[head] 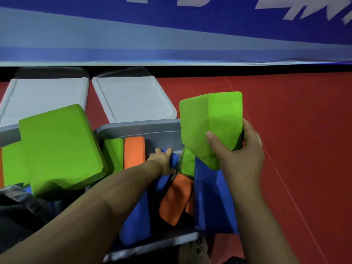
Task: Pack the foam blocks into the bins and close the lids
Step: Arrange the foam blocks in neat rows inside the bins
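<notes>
Packing looks partly done: the right bin already holds several blocks, the left hand grips a blue block inside it, the right hand is clamped on a green block above its right edge, and both lids lie open on the far side.

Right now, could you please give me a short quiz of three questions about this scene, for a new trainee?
1. True or false: the right hand holds an orange block.
2. Which colour is the block that the left hand reaches, inside the right bin? A) blue B) green C) orange
3. Fill in: the two grey lids lie ____ on the red floor behind the bins.

Key: 1 false, it holds a green block; 2 A, the blue block; 3 open.
</notes>
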`<state>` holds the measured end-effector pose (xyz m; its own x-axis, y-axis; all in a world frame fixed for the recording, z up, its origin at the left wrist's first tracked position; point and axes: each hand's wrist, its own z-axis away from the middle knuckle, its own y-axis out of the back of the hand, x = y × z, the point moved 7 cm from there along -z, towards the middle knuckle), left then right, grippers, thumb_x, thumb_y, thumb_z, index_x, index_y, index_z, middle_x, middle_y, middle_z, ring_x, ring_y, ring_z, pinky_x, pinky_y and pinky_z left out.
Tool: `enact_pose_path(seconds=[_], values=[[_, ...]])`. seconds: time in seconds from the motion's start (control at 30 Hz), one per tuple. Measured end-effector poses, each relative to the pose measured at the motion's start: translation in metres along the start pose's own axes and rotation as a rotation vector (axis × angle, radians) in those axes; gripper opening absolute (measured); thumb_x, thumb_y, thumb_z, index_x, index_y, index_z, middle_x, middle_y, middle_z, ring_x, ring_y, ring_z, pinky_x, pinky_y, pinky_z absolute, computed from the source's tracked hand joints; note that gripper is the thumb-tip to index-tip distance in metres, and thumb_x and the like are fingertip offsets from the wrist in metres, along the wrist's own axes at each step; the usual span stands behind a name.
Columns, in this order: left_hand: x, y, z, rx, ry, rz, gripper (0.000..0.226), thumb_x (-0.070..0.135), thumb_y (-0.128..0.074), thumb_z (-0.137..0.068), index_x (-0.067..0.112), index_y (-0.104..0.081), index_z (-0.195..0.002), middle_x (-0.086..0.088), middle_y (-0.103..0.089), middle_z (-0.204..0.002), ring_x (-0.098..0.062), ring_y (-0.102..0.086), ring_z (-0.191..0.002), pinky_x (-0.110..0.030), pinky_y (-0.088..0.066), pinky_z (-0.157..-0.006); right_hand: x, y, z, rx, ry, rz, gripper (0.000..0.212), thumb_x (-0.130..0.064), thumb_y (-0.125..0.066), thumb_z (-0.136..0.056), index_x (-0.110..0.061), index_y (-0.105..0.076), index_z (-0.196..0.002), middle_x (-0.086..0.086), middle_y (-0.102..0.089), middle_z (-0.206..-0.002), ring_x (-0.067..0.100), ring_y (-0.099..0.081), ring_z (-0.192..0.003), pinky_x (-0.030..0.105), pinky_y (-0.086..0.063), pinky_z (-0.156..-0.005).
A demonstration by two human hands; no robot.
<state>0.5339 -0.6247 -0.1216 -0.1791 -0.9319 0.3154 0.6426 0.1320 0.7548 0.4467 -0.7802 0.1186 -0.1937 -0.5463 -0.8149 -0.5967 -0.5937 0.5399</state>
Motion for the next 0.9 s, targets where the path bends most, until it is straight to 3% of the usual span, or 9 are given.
enact_pose_path(seconds=[0.2,0.47,0.7,0.8,0.9], values=[[-0.011,0.001,0.010,0.075,0.031,0.033,0.074,0.048,-0.070,-0.068,0.024,-0.033,-0.128,-0.018,-0.037,-0.118,-0.044,-0.055,-0.101,-0.038,-0.047,-0.084,0.003,0.010,0.000,0.042,-0.017,-0.033,0.073,-0.050,-0.074,-0.062,-0.021,-0.057,-0.126,-0.006,-0.055,-0.114,0.013,-0.055,-0.108,0.037,-0.047,-0.093],[-0.004,0.001,0.003,0.084,0.130,0.286,0.074,0.038,-0.071,-0.071,0.033,-0.037,-0.137,-0.013,-0.035,-0.129,-0.042,-0.041,-0.118,-0.036,-0.039,-0.098,0.002,0.008,0.002,0.014,-0.007,-0.044,0.071,-0.048,-0.074,-0.062,-0.019,-0.057,-0.124,-0.005,-0.056,-0.114,0.012,-0.054,-0.107,0.036,-0.047,-0.092],[-0.022,0.076,0.018,0.438,0.147,0.399,0.074,0.050,-0.068,-0.074,0.027,-0.039,-0.138,-0.022,-0.042,-0.122,-0.042,-0.051,-0.110,-0.038,-0.041,-0.100,0.005,0.006,0.001,0.011,-0.013,-0.051,0.070,-0.049,-0.074,-0.062,-0.019,-0.057,-0.124,-0.004,-0.056,-0.115,0.013,-0.054,-0.107,0.036,-0.047,-0.092],[-0.028,0.095,0.010,0.374,0.246,0.427,0.074,0.053,-0.066,-0.077,0.022,-0.034,-0.136,-0.023,-0.037,-0.130,-0.046,-0.051,-0.113,-0.042,-0.041,-0.100,0.004,0.004,0.001,0.014,-0.021,-0.045,0.072,-0.050,-0.075,-0.061,-0.019,-0.057,-0.124,-0.003,-0.056,-0.117,0.014,-0.054,-0.108,0.038,-0.047,-0.093],[-0.025,0.084,0.000,0.323,0.228,0.388,0.083,0.059,-0.067,-0.076,0.018,-0.032,-0.139,-0.024,-0.035,-0.132,-0.047,-0.052,-0.112,-0.044,-0.042,-0.100,0.002,0.001,0.001,0.013,-0.005,-0.045,0.072,-0.053,-0.074,-0.060,-0.019,-0.058,-0.122,0.000,-0.058,-0.114,0.016,-0.055,-0.106,0.040,-0.047,-0.091]])
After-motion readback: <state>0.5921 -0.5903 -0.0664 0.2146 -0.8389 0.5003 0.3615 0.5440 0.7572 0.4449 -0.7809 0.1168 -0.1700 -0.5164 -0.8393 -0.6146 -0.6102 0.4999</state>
